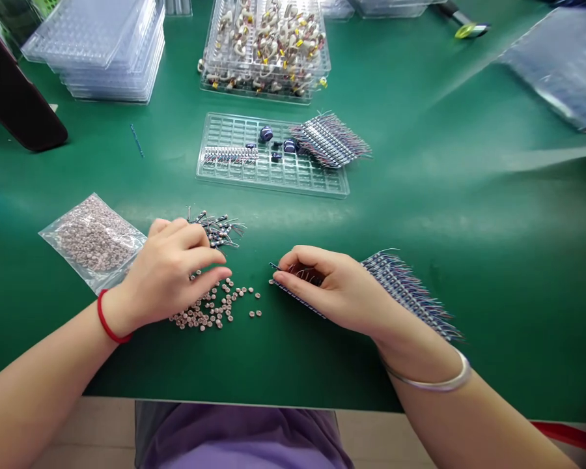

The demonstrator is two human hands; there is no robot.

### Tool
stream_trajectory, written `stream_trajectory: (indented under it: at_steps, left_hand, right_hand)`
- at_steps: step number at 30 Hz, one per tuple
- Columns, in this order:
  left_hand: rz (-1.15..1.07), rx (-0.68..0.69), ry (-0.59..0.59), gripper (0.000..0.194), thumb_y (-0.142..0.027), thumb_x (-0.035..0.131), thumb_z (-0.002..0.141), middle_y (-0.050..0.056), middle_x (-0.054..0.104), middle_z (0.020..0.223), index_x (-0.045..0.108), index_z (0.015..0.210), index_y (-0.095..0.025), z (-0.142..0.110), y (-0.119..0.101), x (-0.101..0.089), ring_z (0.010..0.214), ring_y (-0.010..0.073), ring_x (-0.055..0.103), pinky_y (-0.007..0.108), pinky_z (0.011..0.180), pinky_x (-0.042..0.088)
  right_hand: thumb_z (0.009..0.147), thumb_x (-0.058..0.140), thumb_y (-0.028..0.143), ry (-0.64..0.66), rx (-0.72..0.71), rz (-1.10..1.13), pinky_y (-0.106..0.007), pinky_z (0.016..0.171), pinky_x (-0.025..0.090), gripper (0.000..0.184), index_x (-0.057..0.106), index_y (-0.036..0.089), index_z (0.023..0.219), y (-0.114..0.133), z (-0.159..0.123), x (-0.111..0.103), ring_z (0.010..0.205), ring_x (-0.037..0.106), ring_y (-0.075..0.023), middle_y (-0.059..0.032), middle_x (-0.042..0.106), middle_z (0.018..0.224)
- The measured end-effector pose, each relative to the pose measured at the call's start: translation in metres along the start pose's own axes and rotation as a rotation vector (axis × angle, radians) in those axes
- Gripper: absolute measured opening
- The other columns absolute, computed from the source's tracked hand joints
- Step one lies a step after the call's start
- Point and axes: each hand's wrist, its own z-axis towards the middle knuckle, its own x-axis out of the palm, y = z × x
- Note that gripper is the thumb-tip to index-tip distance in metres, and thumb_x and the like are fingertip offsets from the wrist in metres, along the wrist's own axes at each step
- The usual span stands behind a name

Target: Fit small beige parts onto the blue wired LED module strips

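Observation:
My left hand [173,270] hovers over the scattered small round pinkish pieces [215,306]. Its thumb and index finger are slightly apart, and nothing shows between them. Just beyond its fingers lies a loose pile of small dark parts with thin wire leads [219,229]. Pinched in my right hand [339,283] is a narrow strip of wired parts [300,303], its near edge slanting below the thumb; thin wires show inside the curled fingers. More such strips [410,293] lie in rows on the table, partly behind my right hand and wrist.
A clear bag of round pieces [95,234] lies at left. Ahead sits a clear compartment tray [273,182] with dark blue parts and a stack of strips [329,140]. Stacked trays [112,58], a filled tray [268,52] and a dark upright device [19,91] stand farther back.

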Motion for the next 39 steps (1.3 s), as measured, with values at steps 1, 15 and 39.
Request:
stream_trajectory:
  at_steps: [1,15,39]
  left_hand:
    - [0.017,-0.030,-0.023,0.018,-0.034,0.063,0.089,0.001,0.061,0.073,0.073,0.081,-0.021,0.001,0.004,-0.002,0.069,0.0152,0.051,0.034,0.071,0.031]
    - [0.072,-0.168,-0.091,0.017,-0.032,0.064,0.086,0.001,0.060,0.069,0.074,0.075,-0.023,0.006,0.018,-0.005,0.067,0.0174,0.054,0.035,0.067,0.035]
    - [0.078,-0.185,-0.079,0.017,-0.036,0.061,0.088,0.001,0.060,0.073,0.071,0.077,-0.028,0.006,0.017,-0.004,0.075,0.0201,0.057,0.038,0.070,0.037]
  right_hand:
    - [0.088,0.057,0.033,0.002,0.003,-0.002,-0.025,0.045,0.036,0.018,0.056,0.020,0.074,0.000,0.000,0.000,0.053,0.047,-0.0124,0.0003,0.055,0.063]
    - [0.087,0.058,0.034,0.011,-0.006,-0.011,-0.025,0.044,0.037,0.019,0.057,0.020,0.073,0.001,0.000,-0.003,0.053,0.047,-0.0127,0.0003,0.055,0.061]
    - [0.087,0.058,0.031,0.019,-0.007,-0.046,-0.026,0.048,0.039,0.018,0.057,0.020,0.073,-0.001,-0.001,-0.004,0.055,0.050,-0.0134,-0.0009,0.058,0.064]
